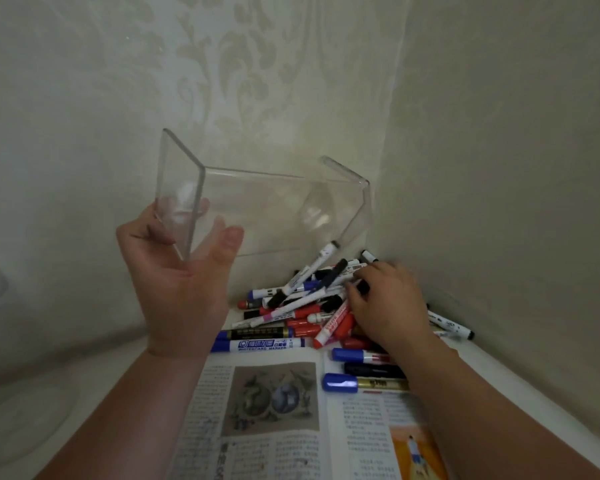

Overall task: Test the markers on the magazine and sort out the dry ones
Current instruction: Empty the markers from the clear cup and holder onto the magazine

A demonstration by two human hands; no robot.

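Note:
A pile of several markers (305,306) with blue, red, black and white bodies lies at the far end of an open magazine (267,420). My left hand (179,278) grips the corner of a clear plastic box (264,209), held tilted in the air above the pile, empty. My right hand (388,303) rests palm down on the right side of the pile, fingers curled among the markers; whether it holds one is hidden. A blue whiteboard marker (260,344) lies crosswise at the magazine's top edge.
The magazine lies on a white table (520,386) pushed into a corner of patterned wallpapered walls (499,133). A faint clear round object (25,410) sits at the left on the table. More markers (447,323) lie against the right wall.

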